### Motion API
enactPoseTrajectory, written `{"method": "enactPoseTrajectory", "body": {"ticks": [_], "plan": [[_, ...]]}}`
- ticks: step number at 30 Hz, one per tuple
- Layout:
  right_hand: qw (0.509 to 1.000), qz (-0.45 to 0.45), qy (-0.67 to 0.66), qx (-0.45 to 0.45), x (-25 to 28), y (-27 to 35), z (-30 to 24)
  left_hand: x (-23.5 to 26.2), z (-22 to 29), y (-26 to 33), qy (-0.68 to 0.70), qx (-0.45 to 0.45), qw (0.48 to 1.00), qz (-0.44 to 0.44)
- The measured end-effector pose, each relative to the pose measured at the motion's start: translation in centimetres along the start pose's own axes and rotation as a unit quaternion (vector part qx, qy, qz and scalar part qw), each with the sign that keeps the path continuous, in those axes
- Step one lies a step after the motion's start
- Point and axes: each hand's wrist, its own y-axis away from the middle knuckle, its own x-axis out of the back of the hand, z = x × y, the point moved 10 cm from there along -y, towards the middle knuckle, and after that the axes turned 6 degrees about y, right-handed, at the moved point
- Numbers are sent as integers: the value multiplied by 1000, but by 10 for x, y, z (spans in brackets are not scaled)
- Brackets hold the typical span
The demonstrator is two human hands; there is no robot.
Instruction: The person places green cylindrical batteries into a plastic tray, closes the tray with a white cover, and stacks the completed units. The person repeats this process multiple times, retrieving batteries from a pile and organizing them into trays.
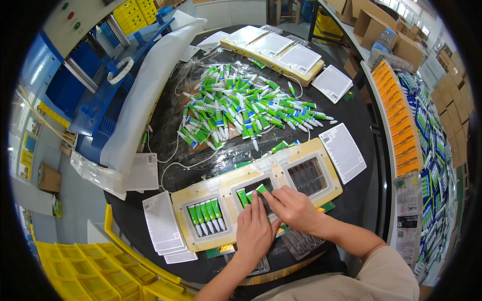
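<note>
A long cream-coloured frame [201, 183] with three windows lies in front of me. Its left window holds a row of several small green-and-white tubes [207, 212], white caps toward me. Over the middle window, my left hand [253, 230] has its fingers together on a green tube [249, 194], their tips partly hiding it. My right hand [293, 209] pinches another green tube [261, 188] by its flat end, beside the left fingertips. One more tube [242, 196] lies at that window's left side. The right window [307, 175] shows a dark ribbed insert without tubes.
A big heap of loose tubes [236, 103] lies beyond the frame. White cards [163, 220] are stacked at the frame's left, with another card [343, 153] at its right. A second, card-covered frame [273, 45] stands at the back. Yellow crates [90, 266] sit front left.
</note>
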Motion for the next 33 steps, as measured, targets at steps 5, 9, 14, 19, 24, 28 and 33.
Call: {"method": "enactPoseTrajectory", "body": {"ticks": [5, 9, 14, 19, 24, 28, 33], "plan": [[999, -35, -20, 9, -16, -1, -5, 17, -5, 13, -11, 31, 999, 17], [997, -66, 1, 33, -26, -1, -16, 8, -23, 22, -61, 23, 996, -67], [996, -89, 2, 29, -29, -2, -16, 9, -28, 18, -59, -4, 996, -60], [997, -68, -23, 35, -24, -6, -13, 13, -30, 16, -85, -21, 995, -51], [997, -64, -14, 36, -28, -8, -16, 11, -33, 20, -60, -25, 997, -43], [997, -54, -15, 44, -29, -11, -18, 9, -34, 19, -35, -16, 998, -43], [993, -59, -105, 11, -27, -12, -4, 10, -34, 19, -42, -28, 997, -57]]}}
